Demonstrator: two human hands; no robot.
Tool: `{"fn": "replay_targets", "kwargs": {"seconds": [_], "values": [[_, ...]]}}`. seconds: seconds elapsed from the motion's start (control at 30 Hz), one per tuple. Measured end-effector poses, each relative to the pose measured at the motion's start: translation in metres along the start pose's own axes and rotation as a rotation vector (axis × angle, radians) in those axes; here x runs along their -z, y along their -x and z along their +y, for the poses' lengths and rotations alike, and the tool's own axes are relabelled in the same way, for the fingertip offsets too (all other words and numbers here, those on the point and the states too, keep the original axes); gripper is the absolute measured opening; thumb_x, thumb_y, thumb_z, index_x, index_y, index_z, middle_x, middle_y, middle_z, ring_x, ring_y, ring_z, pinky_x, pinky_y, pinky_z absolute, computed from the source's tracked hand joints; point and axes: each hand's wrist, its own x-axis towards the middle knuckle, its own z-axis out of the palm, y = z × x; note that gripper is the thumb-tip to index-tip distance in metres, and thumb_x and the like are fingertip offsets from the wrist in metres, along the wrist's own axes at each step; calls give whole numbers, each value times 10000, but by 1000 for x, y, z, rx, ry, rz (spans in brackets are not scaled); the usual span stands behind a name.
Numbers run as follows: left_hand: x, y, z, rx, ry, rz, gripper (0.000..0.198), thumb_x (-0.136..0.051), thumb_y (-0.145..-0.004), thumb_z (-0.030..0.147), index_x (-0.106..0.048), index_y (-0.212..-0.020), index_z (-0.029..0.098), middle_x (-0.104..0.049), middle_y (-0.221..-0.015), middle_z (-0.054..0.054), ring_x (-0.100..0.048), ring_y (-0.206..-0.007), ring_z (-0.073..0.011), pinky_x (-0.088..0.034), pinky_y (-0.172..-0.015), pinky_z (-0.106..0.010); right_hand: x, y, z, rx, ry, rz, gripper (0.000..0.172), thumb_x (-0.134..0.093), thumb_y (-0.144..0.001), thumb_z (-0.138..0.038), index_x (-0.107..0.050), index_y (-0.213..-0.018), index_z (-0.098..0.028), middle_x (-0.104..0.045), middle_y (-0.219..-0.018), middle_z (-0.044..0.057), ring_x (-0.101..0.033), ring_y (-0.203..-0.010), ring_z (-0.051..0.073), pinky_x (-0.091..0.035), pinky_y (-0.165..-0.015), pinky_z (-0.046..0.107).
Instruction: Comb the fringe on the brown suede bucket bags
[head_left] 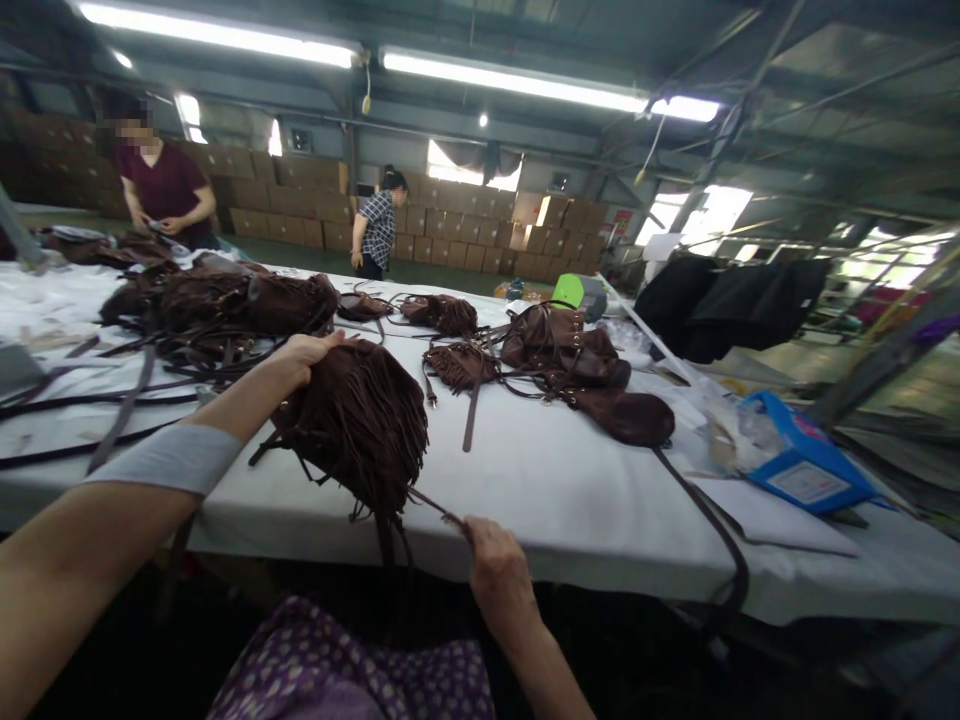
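Observation:
A dark brown fringed bag (367, 420) is held up over the near edge of the white-covered table (555, 500). My left hand (311, 355) grips it by its upper edge, fingers closed. Long fringe strands and thin straps hang from the bag past the table edge. Lower right of it, my right hand (495, 565) is closed on a thin brown cord (435, 505) that runs taut from the bag's lower side. A grey band (169, 460) covers part of my left forearm.
A pile of brown bags (232, 300) lies left; more bags (562, 350) lie right, one with a strap (712, 530) over the edge. A blue box (806, 460) stands at far right. Two people, one in maroon (165, 190), one in checks (377, 230), stand beyond.

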Motion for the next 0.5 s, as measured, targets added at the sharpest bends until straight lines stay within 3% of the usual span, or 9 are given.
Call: {"fn": "replay_targets", "kwargs": {"seconds": [0.13, 0.2, 0.33, 0.4, 0.5], "values": [[-15, 14, -41, 318, 401, -312, 452, -886, -442, 285, -678, -809, 123, -718, -724, -96, -683, -692, -255, -574, -660, -350, -3, -19, 9, -244, 50, -99, 330, -392, -845, 33, -571, -1034, -169, -647, -938, 80, -603, -900, 197, -400, -798, 293], [-25, 25, -73, 341, 450, -357, 533, -890, -355, 177, -680, -844, 140, -730, -773, -77, -692, -736, -261, -581, -696, -345, -11, -18, 10, -296, 28, -116, 323, -406, -824, 51, -574, -993, -168, -642, -917, 78, -611, -872, 190, -401, -770, 277], [-33, 43, -128, 279, 150, -303, 456, -878, -439, 355, -681, -791, 143, -732, -761, -87, -692, -759, -284, -574, -617, -313, -23, -15, 7, -407, -72, -124, 278, -409, -856, 9, -571, -985, -176, -629, -954, 89, -621, -871, 187, -408, -755, 271], [-32, 49, -142, 297, 20, -308, 464, -840, -496, 483, -681, -759, 136, -726, -729, -102, -692, -754, -294, -561, -575, -304, -26, -17, 7, -465, -164, -108, 223, -403, -898, -51, -569, -986, -171, -629, -966, 99, -625, -880, 191, -417, -748, 272], [-33, 60, -149, 354, 82, -404, 572, -830, -504, 539, -686, -897, 150, -740, -817, -89, -698, -815, -275, -571, -636, -288, -32, -23, 10, -522, -376, -121, 171, -415, -932, -148, -582, -892, -155, -652, -816, 64, -641, -745, 166, -438, -660, 241]]}}
